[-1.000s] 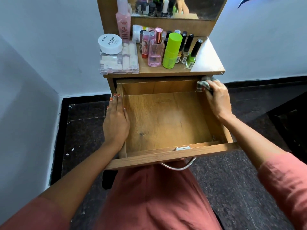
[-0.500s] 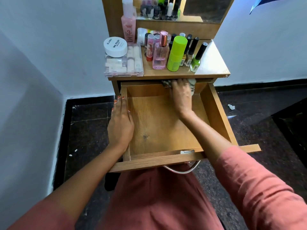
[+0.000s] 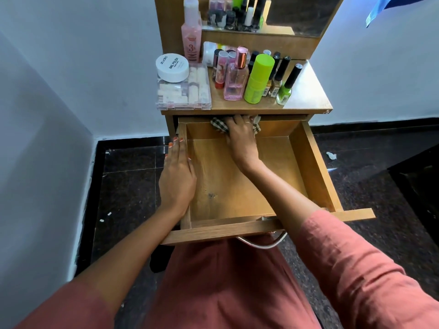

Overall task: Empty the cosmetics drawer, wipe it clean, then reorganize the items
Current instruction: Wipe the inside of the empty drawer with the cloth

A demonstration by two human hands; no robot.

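- L hand (image 3: 177, 179): fingers straight, flat on drawer (image 3: 316, 162) left wall, steadying; unchanged.
- R hand (image 3: 241, 141), fingers bent round bunched cloth (image 3: 219, 124), now mid back wall; 1 s ago at back-right corner, so the wipe's moving leftward.
- Cosmetics (image 3: 257, 79) parked on tabletop (image 3: 306, 91); reorg. not started.

Home dressing corner: mirrored vanity (image 3: 308, 100), nail-polish bottles (image 3: 283, 91).
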